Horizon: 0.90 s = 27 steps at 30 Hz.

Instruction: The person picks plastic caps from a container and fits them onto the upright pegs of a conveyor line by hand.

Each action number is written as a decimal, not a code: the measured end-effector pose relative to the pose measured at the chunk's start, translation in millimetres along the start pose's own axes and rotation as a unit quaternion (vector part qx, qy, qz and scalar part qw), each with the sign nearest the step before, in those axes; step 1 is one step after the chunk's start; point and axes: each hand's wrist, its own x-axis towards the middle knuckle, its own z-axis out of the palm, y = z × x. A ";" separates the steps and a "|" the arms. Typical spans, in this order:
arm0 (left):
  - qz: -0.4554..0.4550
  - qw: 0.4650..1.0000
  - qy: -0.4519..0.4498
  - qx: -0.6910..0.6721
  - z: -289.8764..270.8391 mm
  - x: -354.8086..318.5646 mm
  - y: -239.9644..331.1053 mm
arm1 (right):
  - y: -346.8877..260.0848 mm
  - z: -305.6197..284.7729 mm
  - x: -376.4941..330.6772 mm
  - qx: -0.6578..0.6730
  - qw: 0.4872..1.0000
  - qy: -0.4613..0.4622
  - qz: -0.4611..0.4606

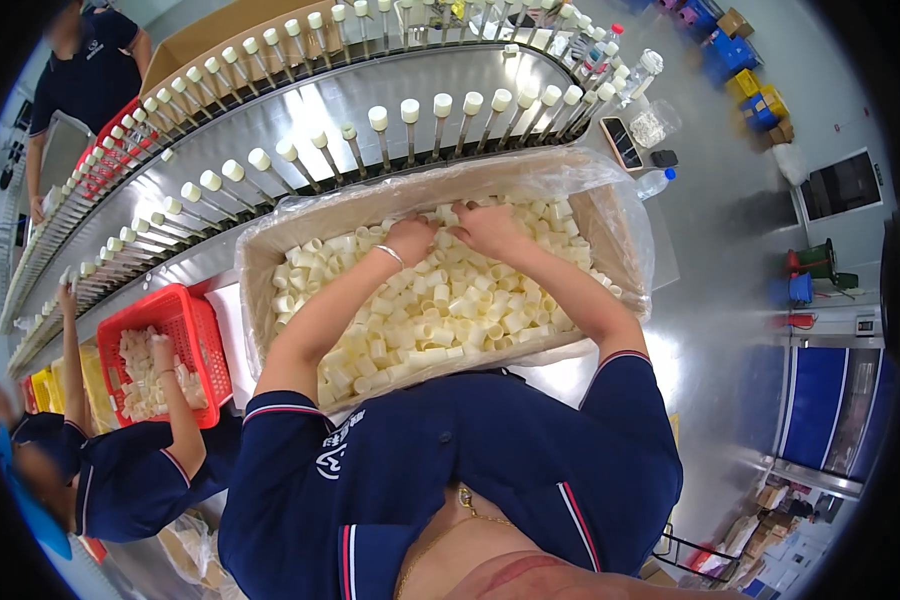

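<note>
Both my hands reach into a wide cardboard box (610, 215) lined with clear plastic. It holds a deep heap of short, hollow cream plastic caps (440, 320). My left hand (411, 240), with a white band at the wrist, lies on the far part of the heap, its fingers curled down among the caps. Just to its right, my right hand (490, 230) bends its thumb and fingers toward the left hand, against the caps. What either hand grips is hidden at this size. The fingertips of the two hands nearly meet.
Beyond the box curves a metal conveyor (370, 85) with upright rods topped by cream caps (410, 110). A co-worker at left reaches into a red basket (215, 350) of pale pieces; another person stands far left. A phone (622, 143) and small bottle (655, 183) lie right of the box.
</note>
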 end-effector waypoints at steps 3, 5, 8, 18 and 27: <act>-0.032 0.972 -0.034 -0.230 -25.9 -9.5 -5.5 | 7.5 32.5 0.7 0.007 0.997 -0.073 -0.009; -0.064 0.905 -0.039 -0.418 -46.4 -23.3 -9.4 | 7.4 47.4 6.1 -0.012 0.996 -0.091 -0.010; -0.092 0.676 0.011 -0.731 -84.0 -52.8 -5.9 | 1.5 38.7 9.5 0.016 0.993 -0.117 -0.018; -0.098 0.741 0.149 -0.647 -112.6 -120.6 -1.6 | -36.5 -69.4 63.2 0.797 0.579 -0.170 -0.029; -0.069 0.739 0.221 -0.632 -101.3 -119.9 -5.8 | -51.9 -80.8 111.3 0.705 0.707 -0.008 -0.053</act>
